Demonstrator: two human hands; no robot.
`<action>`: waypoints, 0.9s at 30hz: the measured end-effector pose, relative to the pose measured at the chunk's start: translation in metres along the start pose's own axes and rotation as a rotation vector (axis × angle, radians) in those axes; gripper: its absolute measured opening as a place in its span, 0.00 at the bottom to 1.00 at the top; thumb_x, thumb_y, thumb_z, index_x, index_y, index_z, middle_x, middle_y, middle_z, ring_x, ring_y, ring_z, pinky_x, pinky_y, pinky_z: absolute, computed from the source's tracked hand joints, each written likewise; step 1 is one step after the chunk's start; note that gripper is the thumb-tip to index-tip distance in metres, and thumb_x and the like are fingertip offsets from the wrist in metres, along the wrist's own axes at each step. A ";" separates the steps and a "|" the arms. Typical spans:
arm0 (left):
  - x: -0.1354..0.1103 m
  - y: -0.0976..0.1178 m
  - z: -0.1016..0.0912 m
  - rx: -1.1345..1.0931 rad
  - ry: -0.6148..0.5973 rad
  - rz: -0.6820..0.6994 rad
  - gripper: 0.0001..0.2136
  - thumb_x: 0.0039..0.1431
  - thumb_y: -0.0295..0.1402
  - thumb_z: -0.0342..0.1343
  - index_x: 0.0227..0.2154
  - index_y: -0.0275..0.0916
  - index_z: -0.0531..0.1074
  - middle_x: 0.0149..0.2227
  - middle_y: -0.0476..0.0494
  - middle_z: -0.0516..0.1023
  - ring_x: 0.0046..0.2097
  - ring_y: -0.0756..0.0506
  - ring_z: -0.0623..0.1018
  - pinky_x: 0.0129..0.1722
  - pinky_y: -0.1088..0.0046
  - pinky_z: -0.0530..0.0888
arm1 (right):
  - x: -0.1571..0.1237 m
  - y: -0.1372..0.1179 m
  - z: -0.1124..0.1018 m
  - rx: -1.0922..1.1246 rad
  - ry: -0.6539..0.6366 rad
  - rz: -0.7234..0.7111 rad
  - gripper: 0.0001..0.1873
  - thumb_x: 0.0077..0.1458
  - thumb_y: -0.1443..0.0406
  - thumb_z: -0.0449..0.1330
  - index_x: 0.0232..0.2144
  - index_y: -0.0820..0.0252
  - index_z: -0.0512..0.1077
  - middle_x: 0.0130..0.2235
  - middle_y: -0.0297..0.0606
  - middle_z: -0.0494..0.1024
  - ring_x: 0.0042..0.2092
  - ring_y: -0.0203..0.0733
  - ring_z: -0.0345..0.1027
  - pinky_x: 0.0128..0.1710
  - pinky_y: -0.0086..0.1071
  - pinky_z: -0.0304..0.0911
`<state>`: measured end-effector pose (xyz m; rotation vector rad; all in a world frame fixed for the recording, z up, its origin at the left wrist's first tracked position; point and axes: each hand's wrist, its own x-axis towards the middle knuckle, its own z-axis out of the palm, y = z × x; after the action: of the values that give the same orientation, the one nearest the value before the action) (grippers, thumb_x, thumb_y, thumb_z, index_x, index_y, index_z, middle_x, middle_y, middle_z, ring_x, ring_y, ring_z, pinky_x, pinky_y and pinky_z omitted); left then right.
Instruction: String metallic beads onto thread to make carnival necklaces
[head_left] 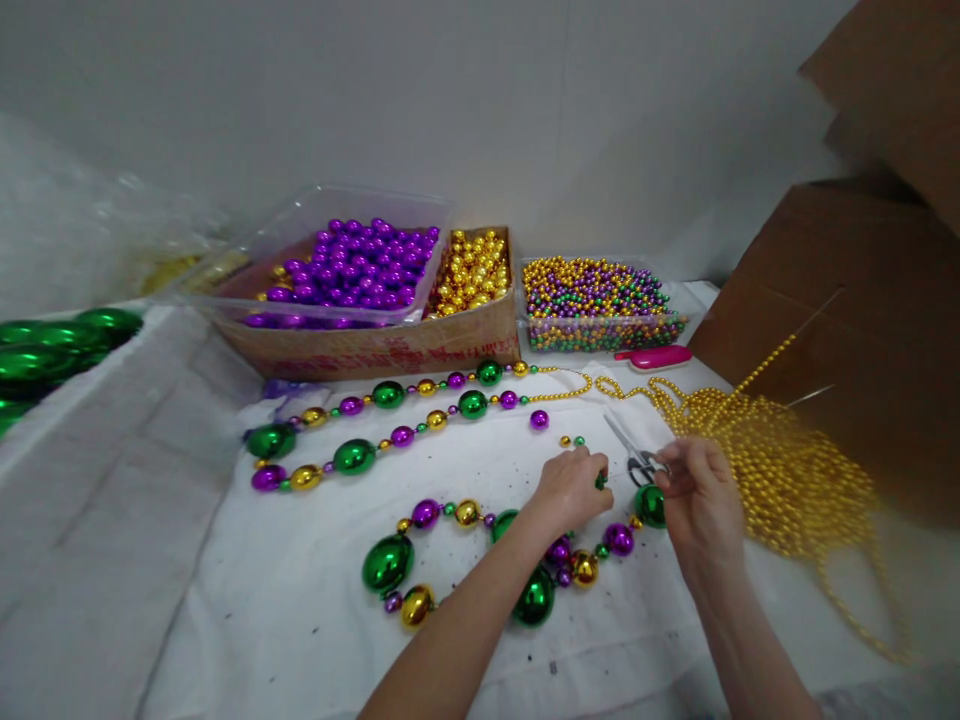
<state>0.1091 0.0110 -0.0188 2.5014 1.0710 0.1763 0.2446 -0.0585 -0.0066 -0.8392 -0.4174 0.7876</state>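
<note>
My left hand (574, 487) is closed, pinching a small green bead (600, 481) at its fingertips. My right hand (703, 497) is closed too, fingertips pressed together at the end of a thin strand that runs faintly toward the left hand. Black-handled scissors (641, 468) lie on the cloth between the hands. Below them curves a string of large beads, with a green ball (650, 506) beside the right hand, a purple ball (619, 540) and a gold ball (584, 569). My left forearm hides part of this string. Two small loose beads (572, 441) lie just beyond the left hand.
A longer bead necklace (355, 457) stretches behind on the white cloth (300, 590). A clear tub (330, 310) of purple balls, a cardboard box (480, 340) of gold balls and a tub (600, 335) of small mixed beads line the wall. Gold bead strands (802, 480) heap at right, near a pink-handled tool (660, 357).
</note>
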 end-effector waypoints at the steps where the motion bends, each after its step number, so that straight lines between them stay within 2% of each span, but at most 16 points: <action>1: 0.000 0.000 0.001 0.008 -0.003 -0.001 0.10 0.48 0.35 0.52 0.34 0.42 0.71 0.36 0.43 0.73 0.40 0.40 0.74 0.36 0.66 0.70 | 0.000 0.001 -0.002 0.002 0.013 -0.005 0.07 0.49 0.64 0.65 0.29 0.59 0.69 0.27 0.29 0.72 0.28 0.30 0.67 0.18 0.19 0.59; 10: -0.009 -0.017 0.013 -0.017 -0.040 -0.001 0.09 0.49 0.35 0.53 0.35 0.43 0.69 0.36 0.46 0.72 0.40 0.42 0.73 0.37 0.68 0.69 | 0.000 0.018 -0.010 0.019 -0.012 0.109 0.12 0.47 0.60 0.66 0.29 0.58 0.69 0.22 0.26 0.68 0.24 0.30 0.64 0.17 0.19 0.56; 14: -0.016 -0.022 0.010 -0.067 -0.038 0.003 0.13 0.50 0.42 0.56 0.38 0.42 0.67 0.38 0.47 0.72 0.39 0.43 0.73 0.37 0.70 0.69 | 0.001 0.015 -0.009 0.033 -0.002 0.094 0.11 0.47 0.61 0.66 0.29 0.58 0.68 0.25 0.27 0.70 0.28 0.30 0.67 0.20 0.20 0.58; 17: -0.022 -0.024 0.005 -0.148 0.030 0.029 0.18 0.50 0.47 0.56 0.41 0.42 0.65 0.41 0.46 0.70 0.41 0.44 0.72 0.38 0.70 0.68 | 0.005 0.008 -0.007 0.030 -0.007 0.082 0.11 0.47 0.62 0.66 0.29 0.58 0.68 0.26 0.28 0.71 0.28 0.31 0.67 0.21 0.21 0.59; 19: -0.025 -0.025 0.003 -0.175 0.065 0.052 0.18 0.51 0.46 0.56 0.41 0.42 0.65 0.41 0.46 0.70 0.40 0.44 0.72 0.38 0.70 0.68 | 0.010 0.000 -0.007 0.036 -0.004 0.059 0.11 0.46 0.62 0.67 0.28 0.58 0.68 0.26 0.27 0.71 0.28 0.31 0.67 0.21 0.21 0.59; 27: -0.039 -0.042 -0.003 -0.054 0.015 0.036 0.14 0.52 0.43 0.55 0.39 0.42 0.65 0.40 0.46 0.69 0.39 0.43 0.73 0.37 0.69 0.67 | 0.033 -0.043 -0.011 0.060 0.039 -0.066 0.12 0.44 0.65 0.68 0.25 0.58 0.66 0.22 0.24 0.64 0.23 0.28 0.58 0.17 0.19 0.53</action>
<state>0.0537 0.0098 -0.0320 2.4752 1.0144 0.2317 0.2923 -0.0572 0.0217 -0.7799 -0.3828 0.7186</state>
